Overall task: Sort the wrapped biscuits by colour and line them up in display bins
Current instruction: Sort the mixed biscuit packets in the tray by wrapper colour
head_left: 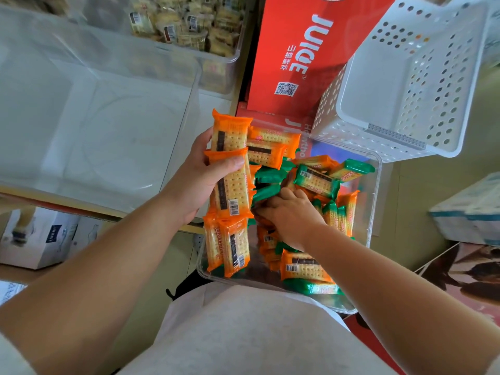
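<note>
The person's left grip is closed around a stack of orange packets. The thumb presses across the top of the stack and the fingers wrap behind it. The stack is held at the left edge of a clear bin, just above it, with the packets lying lengthwise one over another, their barcodes and dark filling stripes showing.

The right grip reaches down into the same clear bin, its fingers buried in a mixed pile of orange and green packets. The fingertips are hidden among the wrappers, so it cannot be told whether this grip has closed on anything.

To the left, on a shelf, sits a second clear bin with nothing visible inside. Behind it is another clear container holding pale wrapped snacks. A white perforated basket stands tilted at the upper right, touching the far corner of the mixed bin. Between the basket and the shelf lies a red juice box.
</note>
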`<action>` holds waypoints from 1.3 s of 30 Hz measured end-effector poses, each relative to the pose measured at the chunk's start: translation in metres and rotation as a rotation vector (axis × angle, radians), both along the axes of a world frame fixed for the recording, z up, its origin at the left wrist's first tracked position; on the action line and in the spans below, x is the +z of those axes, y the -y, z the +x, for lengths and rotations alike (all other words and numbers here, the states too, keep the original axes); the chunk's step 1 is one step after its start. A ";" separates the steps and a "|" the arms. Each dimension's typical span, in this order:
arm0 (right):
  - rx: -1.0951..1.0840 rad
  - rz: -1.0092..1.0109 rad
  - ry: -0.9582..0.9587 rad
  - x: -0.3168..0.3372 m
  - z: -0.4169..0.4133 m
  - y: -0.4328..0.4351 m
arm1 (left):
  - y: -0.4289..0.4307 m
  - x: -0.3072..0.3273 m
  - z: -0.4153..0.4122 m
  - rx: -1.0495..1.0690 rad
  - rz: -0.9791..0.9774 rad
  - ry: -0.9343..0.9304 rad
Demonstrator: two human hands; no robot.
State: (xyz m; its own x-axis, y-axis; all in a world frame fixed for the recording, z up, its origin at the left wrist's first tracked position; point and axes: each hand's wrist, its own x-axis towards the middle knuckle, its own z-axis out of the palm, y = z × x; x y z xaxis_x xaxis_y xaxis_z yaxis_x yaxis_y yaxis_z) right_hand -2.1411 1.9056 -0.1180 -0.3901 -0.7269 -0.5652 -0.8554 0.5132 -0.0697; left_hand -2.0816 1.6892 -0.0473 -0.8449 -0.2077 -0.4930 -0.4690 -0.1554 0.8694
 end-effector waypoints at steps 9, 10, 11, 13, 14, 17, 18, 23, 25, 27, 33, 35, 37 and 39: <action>0.013 -0.014 -0.059 0.022 0.002 -0.004 | 0.000 -0.001 0.000 -0.009 0.003 0.007; 0.006 -0.021 -0.064 0.024 0.001 -0.005 | 0.000 -0.001 0.000 -0.009 0.003 0.008; -0.001 -0.022 -0.066 0.027 0.000 -0.006 | 0.000 -0.001 -0.001 -0.009 0.004 0.009; -0.007 -0.036 -0.062 0.034 -0.004 -0.009 | 0.000 0.000 -0.001 -0.009 0.004 0.011; -0.004 -0.046 -0.051 0.037 -0.006 -0.012 | 0.000 0.000 -0.001 -0.007 0.004 0.010; 0.021 -0.017 0.009 0.045 -0.018 -0.027 | -0.001 -0.001 0.000 0.001 0.001 0.014; 0.027 -0.003 0.023 0.047 -0.021 -0.033 | -0.001 -0.002 0.000 0.000 0.000 0.016; -0.097 -0.049 0.056 0.057 -0.027 -0.037 | -0.002 0.000 -0.001 -0.003 -0.009 0.016; -0.221 -0.057 0.060 0.056 -0.025 -0.029 | -0.003 0.000 -0.001 -0.004 -0.013 0.020; -0.312 -0.079 0.022 0.050 -0.021 -0.017 | -0.002 0.001 -0.001 -0.011 -0.025 0.024; -0.250 -0.136 -0.114 0.027 -0.009 0.012 | -0.004 0.002 -0.002 -0.008 -0.045 0.039; -0.201 -0.098 -0.141 0.020 -0.007 0.012 | -0.004 0.002 -0.001 0.000 -0.038 0.039; -0.233 -0.076 -0.150 0.014 -0.008 0.009 | -0.003 0.002 -0.001 0.008 -0.033 0.039; -0.319 -0.089 -0.139 0.012 -0.010 0.007 | -0.003 0.002 0.000 0.009 -0.036 0.038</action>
